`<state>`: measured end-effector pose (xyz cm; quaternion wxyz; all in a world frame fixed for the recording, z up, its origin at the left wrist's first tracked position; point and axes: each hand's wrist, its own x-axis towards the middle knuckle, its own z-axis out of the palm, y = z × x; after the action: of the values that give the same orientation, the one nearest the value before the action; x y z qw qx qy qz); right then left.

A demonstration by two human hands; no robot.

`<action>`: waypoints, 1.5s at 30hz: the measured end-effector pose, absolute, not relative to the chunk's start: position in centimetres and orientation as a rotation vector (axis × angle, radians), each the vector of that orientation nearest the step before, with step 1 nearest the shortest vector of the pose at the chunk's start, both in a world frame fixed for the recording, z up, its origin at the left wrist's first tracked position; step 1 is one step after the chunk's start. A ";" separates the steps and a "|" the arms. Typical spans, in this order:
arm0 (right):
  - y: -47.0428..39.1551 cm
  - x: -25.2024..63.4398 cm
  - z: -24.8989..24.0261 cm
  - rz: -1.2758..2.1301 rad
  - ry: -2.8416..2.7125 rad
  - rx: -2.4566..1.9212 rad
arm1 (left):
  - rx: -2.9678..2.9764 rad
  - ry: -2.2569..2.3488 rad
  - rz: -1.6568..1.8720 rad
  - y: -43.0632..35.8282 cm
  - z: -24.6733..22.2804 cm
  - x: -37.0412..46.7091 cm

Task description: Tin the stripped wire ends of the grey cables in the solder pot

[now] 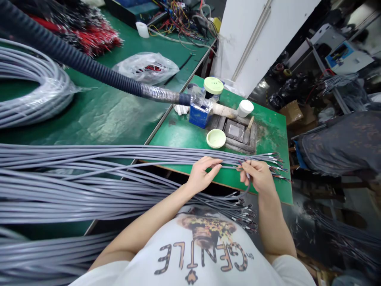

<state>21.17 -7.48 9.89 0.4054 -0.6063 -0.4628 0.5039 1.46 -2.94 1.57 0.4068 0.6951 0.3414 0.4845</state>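
Note:
Long grey cables [166, 154] run from the left across the green table, their stripped wire ends at the right. My right hand [258, 174] pinches one grey cable near its end, and that cable curves down below the fingers. Beside it, my left hand [204, 173] rests over the cable bundle with thumb and forefinger apart; nothing shows between them. A lower bundle of grey cables [113, 194] passes under my left forearm, its ends near my shirt.
Behind my hands are a light green bowl [216, 138], a soldering pot [235, 130], a white cup [245, 108] and a blue box [199, 116] joined to a black hose [98, 71]. A coiled cable [35, 95] lies left.

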 end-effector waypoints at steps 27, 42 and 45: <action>-14.1 24.5 4.4 0.990 -0.605 -1.176 | 2.053 0.621 0.543 -3.1 4.1 3.7; -12.5 18.0 8.8 1.058 -1.719 -1.739 | 0.937 0.565 0.795 -3.6 5.7 2.2; -12.0 18.0 8.8 1.048 -1.732 -1.701 | 0.857 0.519 0.788 -3.7 5.6 2.1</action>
<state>17.95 -11.99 8.81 0.2459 -0.6236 -0.6349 0.3841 2.10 -3.70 5.64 0.8037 0.4001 0.2423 0.3677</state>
